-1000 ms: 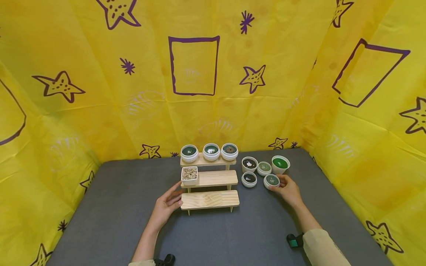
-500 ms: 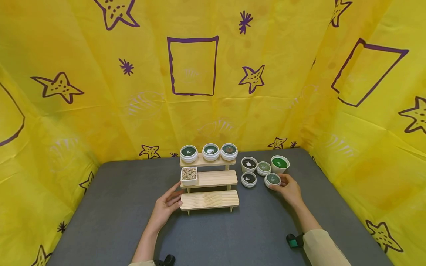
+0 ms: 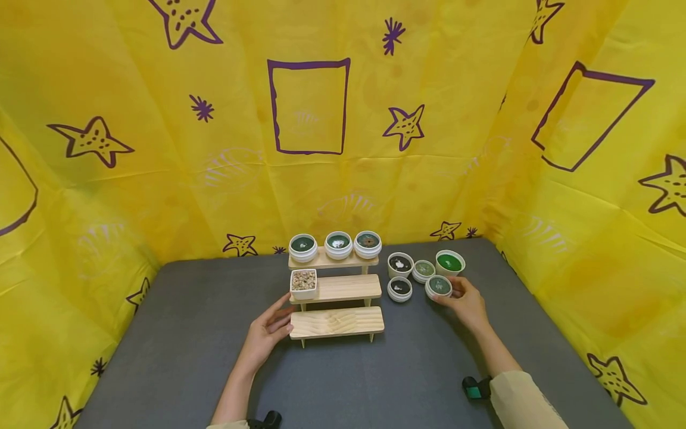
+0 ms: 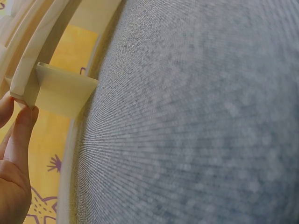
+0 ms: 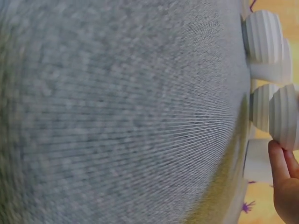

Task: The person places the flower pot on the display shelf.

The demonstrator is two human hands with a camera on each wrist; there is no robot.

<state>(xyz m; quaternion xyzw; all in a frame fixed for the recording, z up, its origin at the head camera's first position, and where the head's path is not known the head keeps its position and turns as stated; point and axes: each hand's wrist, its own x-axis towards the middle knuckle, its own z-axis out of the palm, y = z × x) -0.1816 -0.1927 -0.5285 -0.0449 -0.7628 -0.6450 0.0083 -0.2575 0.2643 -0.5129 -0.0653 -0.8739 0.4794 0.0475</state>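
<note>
My left hand (image 3: 261, 339) pinches the left end of the lowest step of a three-tier wooden stand (image 3: 337, 322); the left wrist view shows its fingers (image 4: 21, 135) at the board's corner. My right hand (image 3: 466, 304) holds a small round white ribbed pot (image 3: 439, 286) with a grey-green top. In the right wrist view that ribbed pot (image 5: 284, 116) is raised off the table, fingertips at its lower side. Three white round pots with dark green tops, one the left pot (image 3: 303, 246), line the top step. A square white pot (image 3: 303, 285) of pebbles sits on the middle step's left end.
Behind and left of the held pot stand a white cup with a bright green top (image 3: 449, 262), a pale green-topped pot (image 3: 424, 271), a dark-topped cup (image 3: 400, 264) and a dark-topped ribbed pot (image 3: 399, 289). A yellow patterned cloth (image 3: 236, 196) surrounds the grey table (image 3: 203, 333).
My right hand has lifted the ribbed pot slightly up from its place on the table. The left hand keeps its place at the stand.
</note>
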